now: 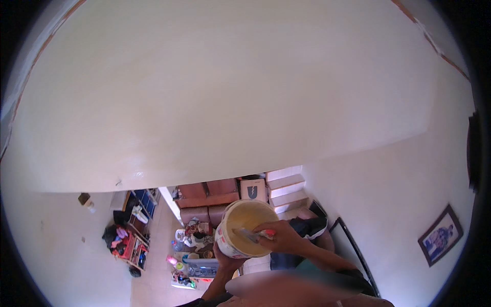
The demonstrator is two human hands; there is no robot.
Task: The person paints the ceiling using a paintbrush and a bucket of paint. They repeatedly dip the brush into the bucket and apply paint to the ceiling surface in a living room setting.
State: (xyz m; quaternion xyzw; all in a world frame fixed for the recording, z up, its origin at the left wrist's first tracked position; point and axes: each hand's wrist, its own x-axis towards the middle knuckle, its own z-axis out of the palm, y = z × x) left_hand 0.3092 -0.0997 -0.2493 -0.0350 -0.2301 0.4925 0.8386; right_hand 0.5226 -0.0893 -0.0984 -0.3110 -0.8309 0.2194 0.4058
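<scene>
A person's left hand (230,261) holds a white bucket (223,239). The right hand (284,238) grips a red-handled tool (249,235) over its opening

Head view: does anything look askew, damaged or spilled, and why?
The brown strips at upper left and upper right look patchy, unlike the smooth pale surface between. The picture frame slants, but fisheye distortion may explain that. No spill shows from the bucket.
</scene>
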